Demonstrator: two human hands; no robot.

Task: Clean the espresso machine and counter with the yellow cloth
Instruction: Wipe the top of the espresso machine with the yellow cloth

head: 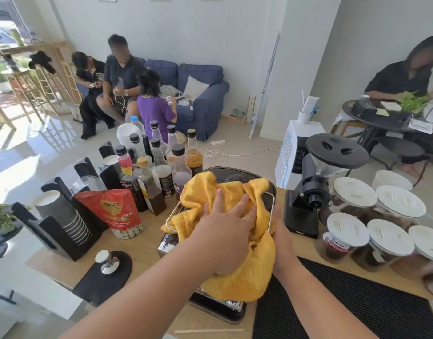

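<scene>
Nearest you, the ribbed black mat (357, 309) lies on the counter (147, 250), to the right of the front of the espresso machine (167, 243). The yellow cloth (244, 280) is draped over the machine's top and spills down its front right corner.

Your left hand (226, 226) lies palm down on the cloth, its fingers (219, 198) straight and slightly spread. It presses the cloth rather than gripping it. Your right hand (280, 232) sits against the machine's right edge beside the metal rail. The cloth covers its fingers, so you cannot tell whether they hold the cloth, brace the machine or hang loose.

The cloth's long axis runs front to back, from the hanging tail by your right wrist to the bunched folds just past your left fingertips. The left hand is therefore the one placed to wipe, probably by pushing away toward the back of the top. The tail on the right could be gathered in first, so it does not drag over the front edge.

To the left are a tamper (105, 261) on its dark pad, a red pouch (117, 211) and a cluster of bottles (159, 167) close to the machine's left side. To the right stand the grinder (315, 189) and the white-lidded jars (347, 231). A wide sideways sweep could knock the bottles.
</scene>
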